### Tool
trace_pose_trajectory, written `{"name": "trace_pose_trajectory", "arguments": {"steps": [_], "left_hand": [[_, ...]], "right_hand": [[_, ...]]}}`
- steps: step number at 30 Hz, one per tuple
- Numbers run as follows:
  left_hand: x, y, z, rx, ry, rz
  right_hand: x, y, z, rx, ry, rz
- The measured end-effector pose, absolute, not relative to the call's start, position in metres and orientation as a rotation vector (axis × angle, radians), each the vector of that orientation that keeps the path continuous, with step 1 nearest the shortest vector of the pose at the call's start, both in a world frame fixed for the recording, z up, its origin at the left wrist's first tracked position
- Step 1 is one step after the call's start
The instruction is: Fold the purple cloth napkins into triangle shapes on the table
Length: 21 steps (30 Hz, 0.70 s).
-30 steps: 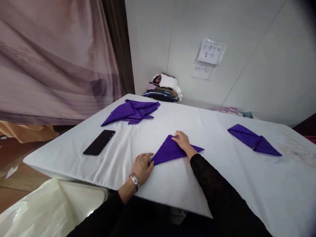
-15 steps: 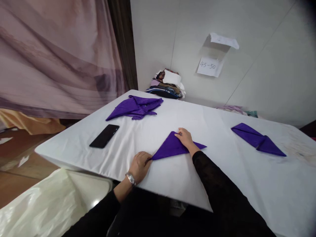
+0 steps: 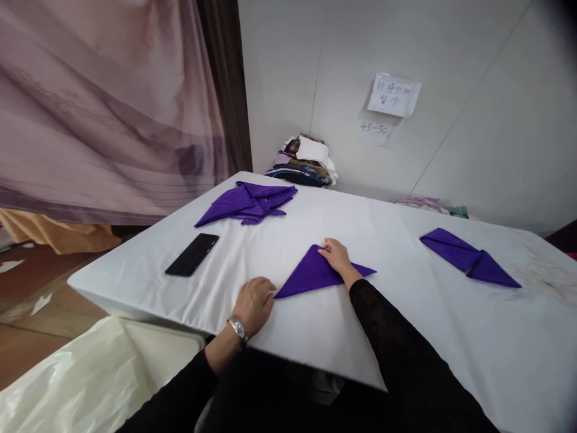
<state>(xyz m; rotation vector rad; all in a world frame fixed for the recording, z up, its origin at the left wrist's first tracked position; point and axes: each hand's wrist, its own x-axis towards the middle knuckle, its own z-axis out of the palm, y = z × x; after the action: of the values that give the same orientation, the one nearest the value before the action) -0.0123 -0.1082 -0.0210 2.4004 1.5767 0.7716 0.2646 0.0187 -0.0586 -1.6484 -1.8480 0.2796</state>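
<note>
A purple napkin (image 3: 306,273), folded into a pointed triangular shape, lies on the white-covered table before me. My right hand (image 3: 336,255) pinches its upper edge near the top point, covering part of the cloth. Beside the napkin's left tip is my left hand (image 3: 255,304), wearing a silver watch (image 3: 238,328). Its fingers are bent and slightly apart, with the tip showing just outside them. A second purple napkin (image 3: 247,201) lies loosely folded at the back left. On the right rests another purple napkin (image 3: 469,255), folded long and narrow with pointed ends.
A black phone (image 3: 192,255) lies on the table (image 3: 396,337) at left. Stacked clothes (image 3: 304,161) stand behind the far edge, by the wall. Paper notes (image 3: 394,95) hang on the wall. Left are a pink curtain (image 3: 103,102) and a pale plastic sheet (image 3: 85,373) below the table.
My left fingers have loosened from the napkin's left tip. My right hand stays on the upper edge. The view has tilted slightly, and the upper wall note now hangs flat with its writing showing.
</note>
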Motion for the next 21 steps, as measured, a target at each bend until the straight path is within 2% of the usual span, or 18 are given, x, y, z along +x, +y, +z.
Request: {"name": "trace_pose_trajectory", "arguments": {"steps": [4, 11, 21], "left_hand": [[0.022, -0.095, -0.015, 2.497, 1.372, 0.808], [0.055, -0.086, -0.031, 2.547, 1.312, 0.321], [0.051, -0.088, -0.034, 2.561, 1.321, 0.295]], "right_hand": [[0.265, 0.019, -0.057, -1.618, -1.887, 0.268], [0.265, 0.021, -0.06, -1.552, -1.851, 0.285], [0.26, 0.027, -0.054, -1.603, -1.885, 0.337]]}}
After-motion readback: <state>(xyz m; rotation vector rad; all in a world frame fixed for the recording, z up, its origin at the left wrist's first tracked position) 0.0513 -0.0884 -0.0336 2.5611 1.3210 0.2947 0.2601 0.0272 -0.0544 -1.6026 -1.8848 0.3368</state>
